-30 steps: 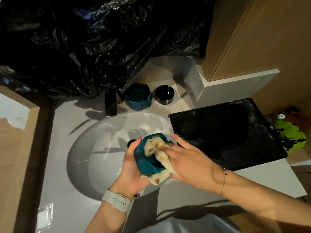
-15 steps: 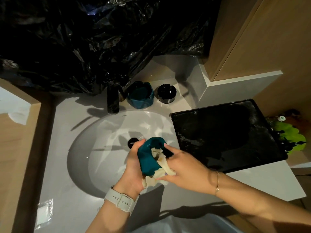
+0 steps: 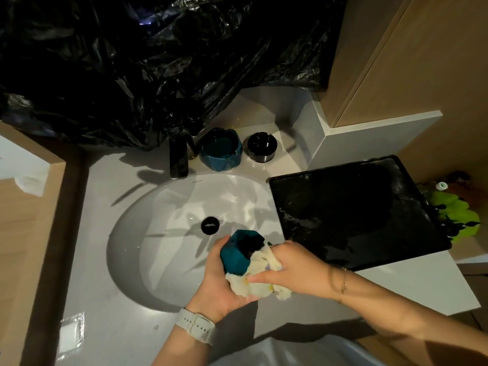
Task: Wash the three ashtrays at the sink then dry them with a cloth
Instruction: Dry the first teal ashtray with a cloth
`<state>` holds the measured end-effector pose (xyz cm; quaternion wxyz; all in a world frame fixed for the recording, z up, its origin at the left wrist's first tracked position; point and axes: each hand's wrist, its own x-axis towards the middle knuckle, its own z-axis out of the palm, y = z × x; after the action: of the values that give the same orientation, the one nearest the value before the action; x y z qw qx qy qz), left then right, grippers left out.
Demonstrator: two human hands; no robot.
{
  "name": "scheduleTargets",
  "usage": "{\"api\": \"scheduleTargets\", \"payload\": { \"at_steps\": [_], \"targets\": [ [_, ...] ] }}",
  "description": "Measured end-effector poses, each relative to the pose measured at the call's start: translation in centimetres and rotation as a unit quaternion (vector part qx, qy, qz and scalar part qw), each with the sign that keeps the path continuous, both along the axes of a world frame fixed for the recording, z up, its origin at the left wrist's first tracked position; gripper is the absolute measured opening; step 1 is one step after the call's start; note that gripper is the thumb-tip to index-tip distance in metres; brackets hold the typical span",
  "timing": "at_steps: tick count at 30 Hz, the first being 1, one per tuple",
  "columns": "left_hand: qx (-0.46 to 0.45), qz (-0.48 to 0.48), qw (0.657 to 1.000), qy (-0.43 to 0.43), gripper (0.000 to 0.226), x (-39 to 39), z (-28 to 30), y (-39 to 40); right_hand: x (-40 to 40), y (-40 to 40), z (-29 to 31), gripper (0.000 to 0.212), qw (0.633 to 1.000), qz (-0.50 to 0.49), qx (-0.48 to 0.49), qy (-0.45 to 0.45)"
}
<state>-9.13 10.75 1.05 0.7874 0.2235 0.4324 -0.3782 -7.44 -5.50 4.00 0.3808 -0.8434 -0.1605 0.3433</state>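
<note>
Left hand (image 3: 219,281): closed around the teal ashtray (image 3: 239,252), tilted, over the sink's (image 3: 158,220) front edge.
Right hand (image 3: 293,270): gripping a cream cloth (image 3: 257,281) pressed against that ashtray.
Other ashtrays: teal one (image 3: 220,149) and black one (image 3: 261,146) at the desk's (image 3: 105,180) back edge.

Bathroom vanity: oval white ceramic sink (image 3: 169,249) sitting in a pale grey countertop (image 3: 111,299), dark metal tap (image 3: 178,161) standing at its back edge, light wooden cabinets (image 3: 412,56) flanking.
</note>
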Motion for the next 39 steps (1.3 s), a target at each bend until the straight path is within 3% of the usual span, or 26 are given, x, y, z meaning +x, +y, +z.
{"api": "scheduleTargets", "payload": {
  "at_steps": [2,4,6,7,9,12,15,17,20,25,30,39],
  "targets": [
    [-0.016,0.003,1.000,-0.026,0.066,-0.1,0.1,0.0,-0.2,-0.2,1.0,0.014,0.992,-0.085,0.066,0.062],
    [-0.034,0.013,0.998,-0.059,0.064,0.3,0.6,0.2,0.1,-0.3,2.0,0.012,0.958,-0.239,0.136,0.078],
    [-0.040,0.028,0.994,-0.100,0.059,0.8,1.1,0.6,1.0,-1.1,2.4,0.012,0.912,-0.382,0.148,-0.003],
    [-0.031,0.034,0.991,-0.126,0.057,1.0,1.1,0.9,1.5,-1.7,2.5,0.010,0.908,-0.399,0.115,-0.053],
    [-0.016,0.043,0.985,-0.165,0.057,1.4,1.0,1.3,2.0,-2.4,2.3,0.021,0.931,-0.356,0.036,-0.073],
    [0.001,0.045,0.979,-0.196,0.056,1.8,1.8,1.0,1.7,-1.4,1.6,0.055,0.963,-0.267,-0.003,0.030],
    [0.068,0.037,0.966,-0.245,0.055,1.9,2.5,0.4,1.3,0.5,0.4,0.035,0.969,-0.245,-0.022,0.012],
    [0.134,0.011,0.950,-0.283,0.053,1.7,2.9,0.2,1.4,0.8,0.1,0.034,0.964,-0.253,-0.073,-0.042],
    [0.219,-0.073,0.913,-0.336,0.049,1.9,3.5,0.1,1.7,0.3,0.2,0.035,0.961,-0.262,-0.078,-0.048],
    [0.405,-0.114,0.840,-0.344,0.017,3.3,2.3,0.8,4.1,-2.7,0.6,0.026,0.941,-0.218,-0.204,-0.162],
    [0.443,-0.124,0.827,-0.322,0.016,3.6,-0.1,2.3,8.2,-6.1,-0.9,0.027,0.911,-0.223,-0.302,-0.171],
    [0.446,-0.138,0.837,-0.286,0.021,3.9,-1.7,2.9,11.5,-7.9,-3.7,0.028,0.894,-0.247,-0.358,-0.106]
  ]
}}
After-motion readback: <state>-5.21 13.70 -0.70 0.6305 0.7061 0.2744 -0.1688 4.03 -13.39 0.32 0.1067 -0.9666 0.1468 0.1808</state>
